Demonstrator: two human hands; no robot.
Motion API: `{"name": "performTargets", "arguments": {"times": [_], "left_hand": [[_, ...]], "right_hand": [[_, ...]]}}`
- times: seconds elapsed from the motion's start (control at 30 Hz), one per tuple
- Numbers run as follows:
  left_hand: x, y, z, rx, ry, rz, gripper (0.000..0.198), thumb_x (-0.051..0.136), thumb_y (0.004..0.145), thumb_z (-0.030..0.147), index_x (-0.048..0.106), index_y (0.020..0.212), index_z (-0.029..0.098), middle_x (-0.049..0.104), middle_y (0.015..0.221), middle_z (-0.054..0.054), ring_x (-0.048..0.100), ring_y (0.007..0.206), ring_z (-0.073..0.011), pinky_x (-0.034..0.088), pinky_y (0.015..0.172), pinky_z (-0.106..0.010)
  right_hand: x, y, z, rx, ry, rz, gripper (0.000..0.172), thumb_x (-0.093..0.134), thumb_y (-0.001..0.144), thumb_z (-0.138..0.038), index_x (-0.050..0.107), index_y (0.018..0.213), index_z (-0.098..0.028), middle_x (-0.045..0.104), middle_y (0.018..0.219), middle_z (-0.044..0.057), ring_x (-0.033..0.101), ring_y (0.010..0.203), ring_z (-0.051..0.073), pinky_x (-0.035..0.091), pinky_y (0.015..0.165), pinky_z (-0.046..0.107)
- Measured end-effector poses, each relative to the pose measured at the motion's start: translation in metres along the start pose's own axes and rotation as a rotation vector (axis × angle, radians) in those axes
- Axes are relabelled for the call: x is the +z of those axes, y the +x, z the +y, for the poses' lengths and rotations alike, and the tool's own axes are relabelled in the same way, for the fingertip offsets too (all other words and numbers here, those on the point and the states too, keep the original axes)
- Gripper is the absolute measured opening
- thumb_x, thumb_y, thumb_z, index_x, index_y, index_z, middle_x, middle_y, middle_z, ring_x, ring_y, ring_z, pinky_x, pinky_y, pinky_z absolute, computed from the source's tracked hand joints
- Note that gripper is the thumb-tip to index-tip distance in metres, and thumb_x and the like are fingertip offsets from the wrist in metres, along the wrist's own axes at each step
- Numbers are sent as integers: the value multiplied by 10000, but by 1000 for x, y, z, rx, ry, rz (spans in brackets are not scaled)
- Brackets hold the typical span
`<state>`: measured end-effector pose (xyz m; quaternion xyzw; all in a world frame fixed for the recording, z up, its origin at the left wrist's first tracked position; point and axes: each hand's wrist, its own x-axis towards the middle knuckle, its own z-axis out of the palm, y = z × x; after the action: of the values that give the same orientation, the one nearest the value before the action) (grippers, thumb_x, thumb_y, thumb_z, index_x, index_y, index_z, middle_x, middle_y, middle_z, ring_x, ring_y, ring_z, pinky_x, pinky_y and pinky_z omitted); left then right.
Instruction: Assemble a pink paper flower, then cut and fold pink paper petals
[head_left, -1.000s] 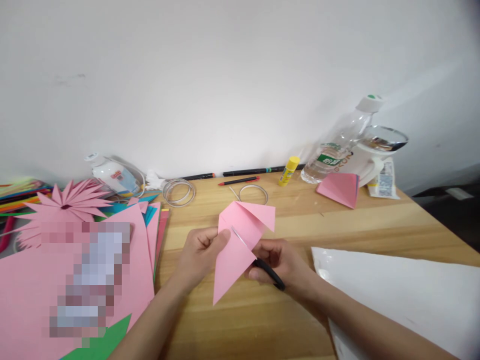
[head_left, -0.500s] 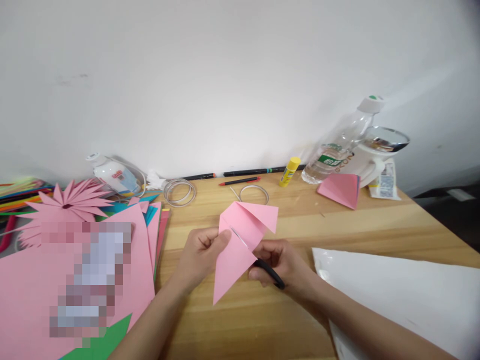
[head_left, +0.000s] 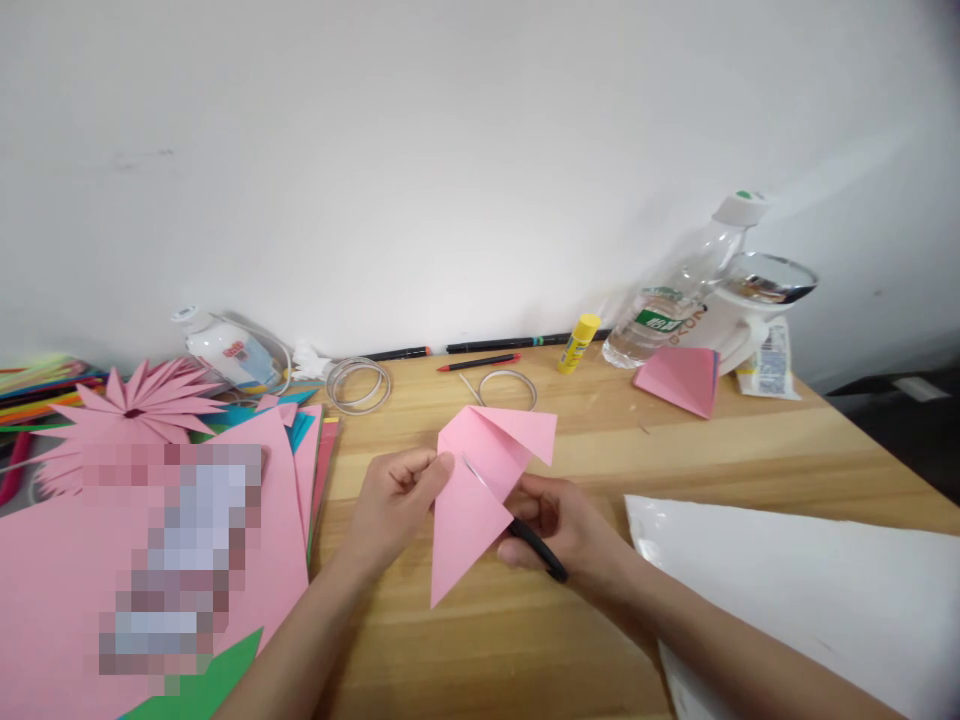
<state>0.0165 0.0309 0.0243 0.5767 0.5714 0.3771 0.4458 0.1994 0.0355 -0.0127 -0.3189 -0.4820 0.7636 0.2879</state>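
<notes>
Pinches a folded pink paper sheet (head_left: 469,535) between thumb and fingers of the left hand (head_left: 397,510), above the middle of the wooden table (head_left: 510,650). Curls the right hand (head_left: 551,525) about black-handled scissors (head_left: 541,552), with a silver blade lying along the paper; cannot tell the gap between the blades. Has, at the back right, a clear plastic bottle (head_left: 671,302) with green label and white cap, fill level unclear; just beside it, a white handled mug (head_left: 726,325) with a shiny round top, contents hidden. Has, at the back left, an opaque white bottle (head_left: 231,350) with red lettering, contents also hidden, and between the bottles a capped yellow glue stick (head_left: 578,345).
</notes>
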Motion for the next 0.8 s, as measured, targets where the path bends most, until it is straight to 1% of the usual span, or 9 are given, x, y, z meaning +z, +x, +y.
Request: {"name": "performTargets", "arguments": {"times": [0.03,0.1,0.23,0.33,0.5,0.6,0.8], "left_hand": [[1,0,0,-1,-2,-10,379,438,805,374,325,506,170,276,507,50,251,474,-65,192,442,-207],[2,0,1,-2,-2,-28,381,433,806,378,321,506,171,264,512,49,247,479,-67,193,446,-209],[4,-1,2,-6,-3,-39,386,439,802,384,312,504,174,245,518,50,232,479,-68,183,445,-215],[3,-2,1,1,-3,-24,388,437,801,387,305,503,176,246,511,50,225,476,-67,169,442,-220],[2,-3,0,-11,4,-14,386,443,792,385,303,499,176,231,515,50,225,476,-67,168,447,-221],[3,-3,0,-24,6,-5,390,443,787,386,295,493,178,218,515,50,215,477,-68,164,447,-222],[3,-2,3,-36,12,0,404,455,776,405,288,486,179,220,511,50,215,471,-70,166,443,-220]], "right_hand": [[0,0,-2,16,15,4,469,802,512,-302,565,889,-153,592,661,-11,504,577,106,367,531,205],[1,0,-4,47,37,22,513,822,467,-271,536,877,-156,574,617,-30,502,557,102,366,522,199],[4,-1,-7,81,47,45,458,826,440,-223,505,760,-156,580,612,-28,511,562,103,372,533,203],[4,-1,-7,83,40,46,442,817,450,-204,492,747,-156,585,615,-27,514,573,104,369,541,205],[1,0,-2,77,23,63,452,818,449,-207,461,720,-156,589,627,-22,482,538,84,331,500,190],[0,0,0,61,12,72,443,815,467,-223,478,746,-152,582,622,-26,481,541,82,340,505,192],[0,0,0,67,-11,79,461,829,441,-270,479,721,-163,596,636,-14,513,562,104,388,527,212]]}}
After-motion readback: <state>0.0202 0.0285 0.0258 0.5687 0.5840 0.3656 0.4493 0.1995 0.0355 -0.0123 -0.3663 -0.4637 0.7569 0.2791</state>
